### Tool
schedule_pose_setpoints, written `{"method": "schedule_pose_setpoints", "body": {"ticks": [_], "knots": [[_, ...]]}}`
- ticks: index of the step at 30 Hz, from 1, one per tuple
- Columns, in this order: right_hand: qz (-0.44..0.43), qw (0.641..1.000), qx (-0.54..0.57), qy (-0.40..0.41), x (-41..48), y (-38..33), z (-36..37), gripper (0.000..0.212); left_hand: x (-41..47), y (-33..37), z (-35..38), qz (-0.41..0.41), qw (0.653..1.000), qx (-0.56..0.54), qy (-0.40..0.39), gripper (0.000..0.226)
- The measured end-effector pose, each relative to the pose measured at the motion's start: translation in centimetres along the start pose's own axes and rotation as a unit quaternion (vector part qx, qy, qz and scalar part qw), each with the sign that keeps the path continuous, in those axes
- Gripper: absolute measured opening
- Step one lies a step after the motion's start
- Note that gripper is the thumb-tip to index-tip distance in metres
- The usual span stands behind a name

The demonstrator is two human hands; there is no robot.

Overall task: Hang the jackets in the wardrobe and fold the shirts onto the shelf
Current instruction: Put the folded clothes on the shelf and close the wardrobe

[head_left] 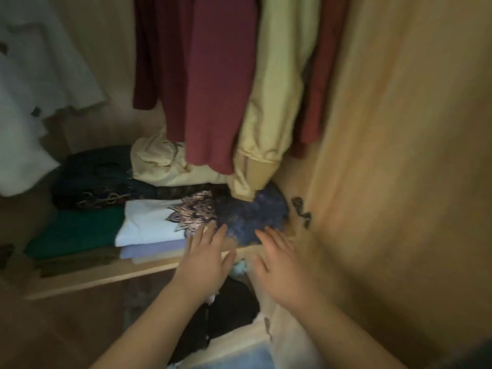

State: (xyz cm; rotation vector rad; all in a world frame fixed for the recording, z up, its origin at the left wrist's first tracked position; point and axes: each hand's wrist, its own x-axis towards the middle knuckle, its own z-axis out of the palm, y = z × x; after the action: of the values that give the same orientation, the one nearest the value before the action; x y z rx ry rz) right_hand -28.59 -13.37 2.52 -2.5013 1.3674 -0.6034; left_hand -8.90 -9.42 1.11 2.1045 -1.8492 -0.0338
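A folded shirt with a blue, black and pink print (247,213) lies on top of a stack on the wooden shelf (111,278). My left hand (205,258) reaches flat toward its near edge, fingertips at the cloth. My right hand (279,262) does the same beside it, fingers straight. A maroon jacket (210,75), a pale yellow jacket (277,83) and a rust-red garment (319,75) hang above the shelf. The frame is blurred, so I cannot tell how firmly the fingers press.
Folded white and lilac shirts (149,230), a green one (77,233) and a dark patterned one (98,177) fill the shelf to the left. A white garment (34,89) hangs at far left. The wardrobe's wooden side wall (399,155) stands close on the right. Dark clothes (226,315) lie below the shelf.
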Motion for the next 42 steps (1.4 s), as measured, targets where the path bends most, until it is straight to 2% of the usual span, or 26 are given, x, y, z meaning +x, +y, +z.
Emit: {"method": "schedule_pose_setpoints", "body": {"ticks": [4, 10, 16, 18, 21, 23, 26, 28, 29, 31, 34, 38, 42], "knots": [[0.034, 0.999, -0.025, 0.034, -9.4, 4.6, -4.5, 0.062, -3.8, 9.2, 2.0, 0.032, 0.999, -0.004, -0.029, 0.07], [0.098, 0.988, 0.022, 0.117, -21.2, 9.6, -10.3, 0.059, -8.0, 21.8, 2.9, 0.111, 0.992, -0.032, -0.054, 0.07], [0.156, 0.958, 0.097, 0.219, -29.0, 13.3, -14.1, 0.037, -10.8, 28.6, 3.8, 0.147, 0.984, -0.051, -0.084, 0.065], [0.186, 0.951, 0.118, 0.219, -29.1, 14.6, -15.0, 0.04, -11.0, 29.5, 3.6, 0.15, 0.985, -0.046, -0.078, 0.065], [0.207, 0.953, 0.152, 0.161, -27.5, 16.0, -16.0, 0.055, -11.1, 29.9, 2.9, 0.141, 0.987, -0.044, -0.071, 0.065], [0.193, 0.959, 0.168, 0.117, -25.8, 16.1, -16.3, 0.056, -11.1, 29.6, 2.4, 0.132, 0.988, -0.04, -0.07, 0.066], [0.193, 0.955, 0.214, 0.075, -24.4, 15.4, -15.6, 0.034, -11.2, 28.8, 2.0, 0.122, 0.99, -0.032, -0.064, 0.067], [0.195, 0.945, 0.244, 0.094, -24.4, 15.1, -14.6, 0.01, -11.4, 27.9, 1.8, 0.111, 0.992, -0.036, -0.057, 0.067], [0.19, 0.943, 0.25, 0.108, -24.6, 14.8, -14.2, 0.008, -11.6, 27.4, 1.8, 0.103, 0.992, -0.041, -0.052, 0.067], [0.177, 0.945, 0.255, 0.1, -25.0, 13.9, -13.4, 0.016, -12.1, 26.0, 1.8, 0.093, 0.994, -0.049, -0.043, 0.066], [0.152, 0.957, 0.237, 0.067, -25.0, 12.0, -12.0, 0.045, -13.0, 23.5, 1.7, 0.082, 0.995, -0.045, -0.031, 0.066], [0.065, 0.979, 0.186, 0.046, -23.6, 8.4, -8.7, 0.055, -13.5, 18.8, 0.8, 0.032, 0.999, -0.037, -0.024, 0.067], [-0.026, 0.983, 0.181, -0.003, -19.9, 3.9, -5.5, 0.067, -13.7, 12.2, -0.9, -0.027, 0.999, -0.032, -0.007, 0.068]]}}
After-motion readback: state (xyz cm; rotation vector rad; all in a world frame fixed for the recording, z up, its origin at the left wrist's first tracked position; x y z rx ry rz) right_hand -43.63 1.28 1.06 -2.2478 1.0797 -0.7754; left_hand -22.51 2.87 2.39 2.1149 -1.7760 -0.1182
